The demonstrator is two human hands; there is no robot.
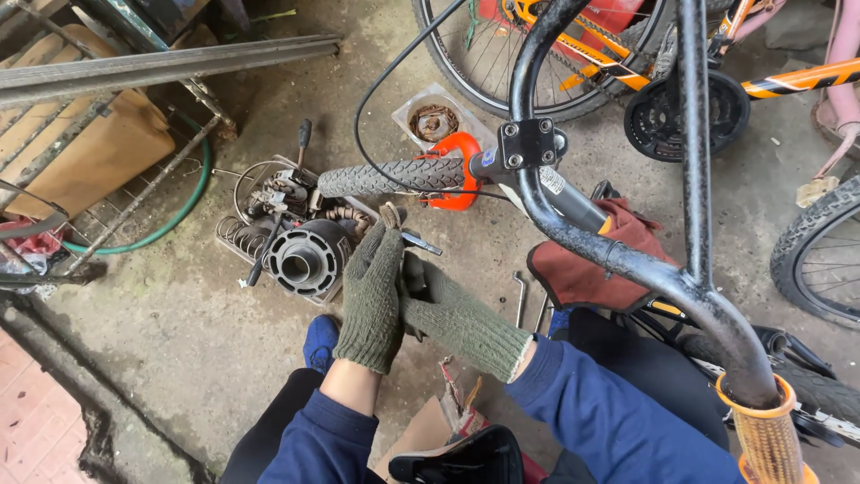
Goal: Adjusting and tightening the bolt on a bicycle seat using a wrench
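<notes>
Both my hands wear green knit gloves and meet low in the middle of the view. My left hand (372,296) lies over the fingers of my right hand (452,314), and a small metal tool (421,242) pokes out between them toward the upper right. Which hand grips the tool I cannot tell. Just above them is the small knobby front tyre (394,177) of a bicycle with an orange fork (459,170). Its black handlebar (627,260) sweeps across the right side, ending in a yellow mesh grip (766,435).
A tray of metal parts with a finned black cylinder (305,260) and springs sits left of my hands. A red cloth (591,264) and wrenches (521,296) lie on the concrete to the right. Other bicycles (627,63) stand behind; a green hose (170,215) and metal frame are left.
</notes>
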